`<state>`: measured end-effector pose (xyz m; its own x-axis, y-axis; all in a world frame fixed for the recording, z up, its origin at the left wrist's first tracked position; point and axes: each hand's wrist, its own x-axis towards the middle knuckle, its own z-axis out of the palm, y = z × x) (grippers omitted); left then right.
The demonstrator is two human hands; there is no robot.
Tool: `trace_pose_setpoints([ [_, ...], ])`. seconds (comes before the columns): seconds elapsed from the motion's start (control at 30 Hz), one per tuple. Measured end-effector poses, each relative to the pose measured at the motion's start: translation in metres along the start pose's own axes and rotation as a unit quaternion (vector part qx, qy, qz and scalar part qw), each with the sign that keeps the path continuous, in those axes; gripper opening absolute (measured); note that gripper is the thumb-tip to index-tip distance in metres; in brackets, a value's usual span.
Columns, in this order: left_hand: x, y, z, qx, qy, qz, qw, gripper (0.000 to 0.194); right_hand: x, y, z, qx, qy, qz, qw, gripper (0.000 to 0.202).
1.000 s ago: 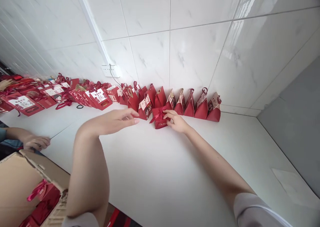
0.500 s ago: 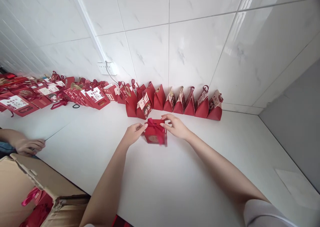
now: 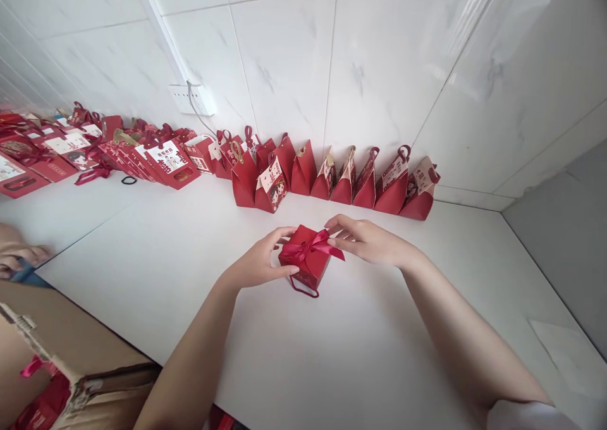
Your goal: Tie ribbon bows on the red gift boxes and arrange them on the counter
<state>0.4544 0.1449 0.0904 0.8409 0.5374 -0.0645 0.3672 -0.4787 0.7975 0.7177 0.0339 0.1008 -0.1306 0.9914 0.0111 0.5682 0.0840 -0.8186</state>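
Note:
A small red gift box [image 3: 315, 267] rests on the white table, its top with a crimson ribbon bow [image 3: 308, 248] facing up and a dark red cord loop at its near side. My left hand [image 3: 263, 259] holds the box by its left side, thumb on the near edge and fingers behind. At the right, my right hand [image 3: 360, 237] pinches the ribbon's right tail between thumb and fingers.
Behind stands a row of red boxes [image 3: 303, 171] against the tiled wall. Flat red bags [image 3: 165, 164] lie in piles at the left. A cardboard box [image 3: 90, 335] is at the lower left, near another person's hand [image 3: 19, 253].
The red box has turned and tipped so that its bow faces up. My right hand has shifted right, onto the ribbon tail. The view has moved closer, and the other person's hand has shifted left.

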Motion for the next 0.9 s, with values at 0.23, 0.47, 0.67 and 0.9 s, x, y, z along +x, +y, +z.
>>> trace_pose_setpoints([
  [0.23, 0.008, -0.009, 0.004, -0.049, 0.032, 0.008, 0.998, 0.054, -0.002, -0.007, -0.005, 0.009, -0.064, -0.001, 0.998, 0.028],
  [0.47, 0.004, -0.001, -0.007, 0.061, 0.101, -0.106, 0.987, 0.034, -0.003, -0.015, -0.007, 0.086, -0.171, 0.049, 0.98, 0.029],
  [0.67, -0.001, 0.004, -0.015, 0.018, -0.002, -0.127, 0.992, 0.044, 0.003, -0.01, 0.001, 0.149, -0.177, 0.065, 0.971, 0.027],
  [0.9, -0.002, -0.001, -0.014, -0.066, -0.114, -0.114, 0.985, 0.046, 0.006, -0.007, 0.003, 0.161, -0.238, 0.07, 0.955, 0.031],
])
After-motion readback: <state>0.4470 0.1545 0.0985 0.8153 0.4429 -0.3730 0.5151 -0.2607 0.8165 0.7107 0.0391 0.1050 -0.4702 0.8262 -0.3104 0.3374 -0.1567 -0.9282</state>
